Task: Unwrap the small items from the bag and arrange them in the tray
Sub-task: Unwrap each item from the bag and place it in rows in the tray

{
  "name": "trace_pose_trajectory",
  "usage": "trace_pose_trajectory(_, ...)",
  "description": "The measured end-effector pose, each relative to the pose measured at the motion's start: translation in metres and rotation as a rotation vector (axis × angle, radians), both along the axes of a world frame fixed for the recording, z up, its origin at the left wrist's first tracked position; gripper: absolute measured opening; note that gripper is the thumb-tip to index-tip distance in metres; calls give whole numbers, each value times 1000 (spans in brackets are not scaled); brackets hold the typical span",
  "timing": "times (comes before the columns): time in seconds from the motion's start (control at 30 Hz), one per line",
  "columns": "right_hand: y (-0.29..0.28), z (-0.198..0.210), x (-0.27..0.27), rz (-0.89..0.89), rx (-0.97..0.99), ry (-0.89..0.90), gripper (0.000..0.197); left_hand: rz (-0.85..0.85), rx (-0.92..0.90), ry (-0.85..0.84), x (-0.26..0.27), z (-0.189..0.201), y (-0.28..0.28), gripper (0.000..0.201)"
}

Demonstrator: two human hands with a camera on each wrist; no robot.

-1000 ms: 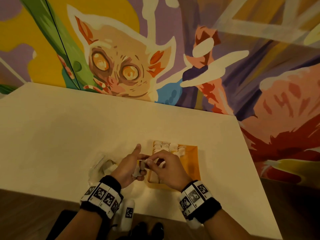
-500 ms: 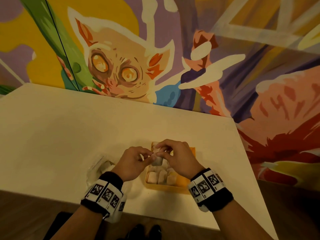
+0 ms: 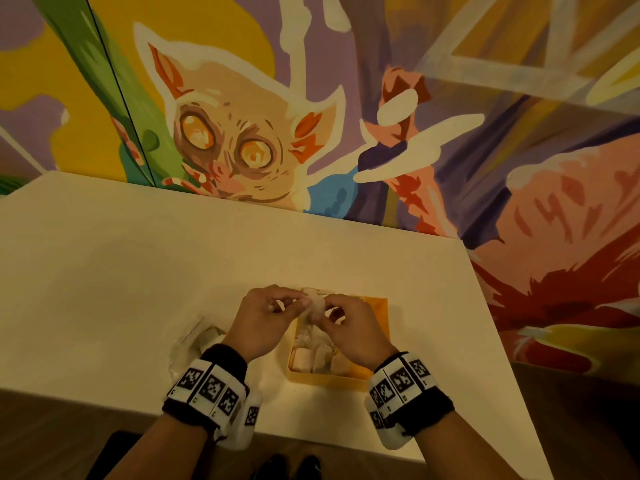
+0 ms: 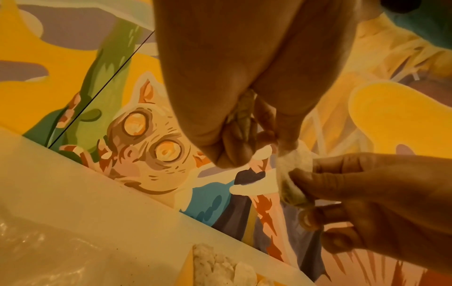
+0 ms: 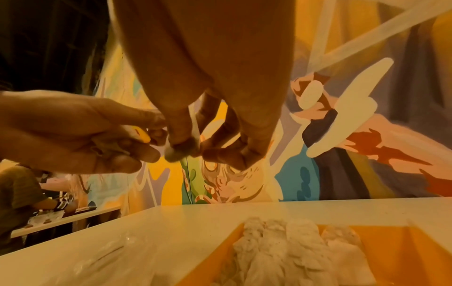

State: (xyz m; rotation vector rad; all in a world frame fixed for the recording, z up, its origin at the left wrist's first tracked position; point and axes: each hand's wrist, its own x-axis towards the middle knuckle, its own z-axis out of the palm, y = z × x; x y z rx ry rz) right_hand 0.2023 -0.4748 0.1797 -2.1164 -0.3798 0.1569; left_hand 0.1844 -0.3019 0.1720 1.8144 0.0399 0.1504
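Left hand (image 3: 263,320) and right hand (image 3: 349,327): raised above the tray, fingertips of both pinching one small white wrapped item (image 3: 317,303) between them; tray (image 3: 375,306): orange, on the desk (image 3: 138,271) under the hands, pale unwrapped pieces (image 3: 311,355) packed along its left side; bag (image 3: 197,337): clear plastic, crumpled, flat on the desk just left of the tray; mural wall (image 3: 221,140): behind the desk's far edge.

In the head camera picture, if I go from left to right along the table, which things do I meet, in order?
Plastic bag → left hand → small wrapped item pinched between both hands → right hand → bare right part of the orange tray.
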Motion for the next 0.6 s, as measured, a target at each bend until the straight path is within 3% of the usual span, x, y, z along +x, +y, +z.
trace_pose_trajectory(0.1,-1,-6,5,-25,-5,67,8,25,-9,20,3,-1,-1,9)
trace_pose_trajectory(0.23,-12,-14,20,-163,-13,100,11,62,137,138,4,-19,4,6)
trace_pose_trajectory(0.37,-32,-27,40,-332,-245,103,15,49,349,321,-2,-41,2,10)
trace_pose_trajectory(0.5,-41,-40,60,-392,-530,268,13,49,476,458,-8,-66,-2,27)
trace_pose_trajectory(0.6,-38,-52,67,-416,-639,332,30,5,550,504,-11,-78,-4,35)
